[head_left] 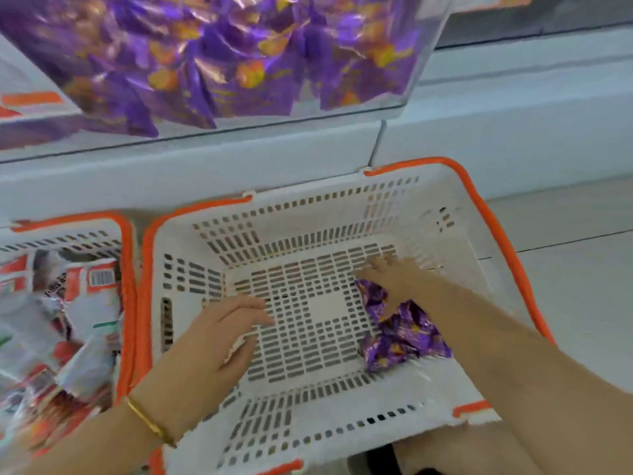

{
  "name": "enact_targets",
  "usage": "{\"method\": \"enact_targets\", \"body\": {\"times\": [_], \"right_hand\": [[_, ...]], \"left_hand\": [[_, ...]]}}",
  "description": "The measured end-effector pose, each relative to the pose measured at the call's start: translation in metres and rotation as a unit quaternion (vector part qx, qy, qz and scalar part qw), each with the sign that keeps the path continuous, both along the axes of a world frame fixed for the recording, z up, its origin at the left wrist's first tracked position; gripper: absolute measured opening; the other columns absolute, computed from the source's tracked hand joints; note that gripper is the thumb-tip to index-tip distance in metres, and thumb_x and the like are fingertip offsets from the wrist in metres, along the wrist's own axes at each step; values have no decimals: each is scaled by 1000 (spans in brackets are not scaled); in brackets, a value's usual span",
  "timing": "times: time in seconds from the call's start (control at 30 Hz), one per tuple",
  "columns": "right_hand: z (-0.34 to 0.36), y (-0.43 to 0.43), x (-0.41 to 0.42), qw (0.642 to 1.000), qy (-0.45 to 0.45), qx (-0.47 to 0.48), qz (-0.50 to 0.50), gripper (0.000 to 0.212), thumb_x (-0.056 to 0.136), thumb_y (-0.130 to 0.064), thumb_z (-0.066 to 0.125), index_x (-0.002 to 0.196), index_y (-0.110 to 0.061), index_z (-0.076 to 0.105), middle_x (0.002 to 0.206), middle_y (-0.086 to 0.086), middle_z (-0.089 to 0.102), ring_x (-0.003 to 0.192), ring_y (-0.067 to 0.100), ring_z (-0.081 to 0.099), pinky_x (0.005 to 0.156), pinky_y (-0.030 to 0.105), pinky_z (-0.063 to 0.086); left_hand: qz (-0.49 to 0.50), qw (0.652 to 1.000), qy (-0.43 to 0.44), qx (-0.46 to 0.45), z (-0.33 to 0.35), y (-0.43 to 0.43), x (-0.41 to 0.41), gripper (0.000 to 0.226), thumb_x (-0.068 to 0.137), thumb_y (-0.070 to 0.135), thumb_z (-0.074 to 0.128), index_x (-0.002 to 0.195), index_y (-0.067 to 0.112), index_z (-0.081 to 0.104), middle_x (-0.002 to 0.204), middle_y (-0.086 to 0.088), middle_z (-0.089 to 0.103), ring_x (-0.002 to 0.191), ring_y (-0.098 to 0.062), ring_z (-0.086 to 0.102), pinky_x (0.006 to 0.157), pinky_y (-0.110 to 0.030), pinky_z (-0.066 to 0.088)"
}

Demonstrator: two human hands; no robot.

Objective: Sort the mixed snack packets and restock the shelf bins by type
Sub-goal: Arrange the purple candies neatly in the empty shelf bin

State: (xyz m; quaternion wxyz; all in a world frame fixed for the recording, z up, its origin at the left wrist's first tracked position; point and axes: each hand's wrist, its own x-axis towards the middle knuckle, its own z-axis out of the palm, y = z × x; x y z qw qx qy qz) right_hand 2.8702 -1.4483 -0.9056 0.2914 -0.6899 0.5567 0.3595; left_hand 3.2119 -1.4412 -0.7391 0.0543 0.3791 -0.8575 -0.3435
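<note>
Purple foil snack packets (404,334) lie crumpled at four o'clock on the floor of the white slotted plastic basket with orange rim (308,423), the last few I can see in it. At seven o'clock the left hand (212,341) rests flat with straight fingers on the basket floor, holding nothing. Well apart from it, the right hand (394,274) reaches over the purple heap, fingers splayed; blur keeps me from telling whether it grips any. At nine o'clock a second orange-rimmed basket (126,303) holds many red-and-white packets (85,303), not yet shelved by my reckoning. At twelve o'clock the clear plastic shelf bin (376,113) already brims with the same purple kind, so that type looks nearly done.
</note>
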Motion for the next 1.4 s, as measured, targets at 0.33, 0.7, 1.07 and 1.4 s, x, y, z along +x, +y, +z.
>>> {"method": "enact_targets", "body": {"times": [0.33,0.7,1.07,1.4], "right_hand": [[-6,32,51,995,65,-54,49,62,87,-10,61,140,-24,33,143,12,28,128,42,28,94,51,42],[119,-8,116,755,-433,-36,-492,35,80,-5,72,110,-15,56,94,-5,52,86,20,56,72,29,49],[296,39,203,771,-488,-235,-334,76,70,-20,82,130,-35,38,126,-18,47,110,-11,51,93,9,41],[306,44,209,672,-559,-221,-433,31,75,-10,76,100,-11,58,111,3,60,80,18,68,63,27,56]], "left_hand": [[-7,1000,-17,23,5,-9,-23,35,92,13,52,109,44,50,123,33,36,115,23,26,85,6,25],[178,946,38,267,42,-15,14,24,94,22,53,110,40,51,118,14,53,94,-9,64,77,-30,57],[259,705,343,563,116,6,20,43,78,18,63,120,10,53,108,-16,69,89,-39,67,80,-45,57],[236,720,410,508,125,-2,33,49,74,19,60,119,0,55,105,-19,67,86,-26,66,67,-26,58]]}}
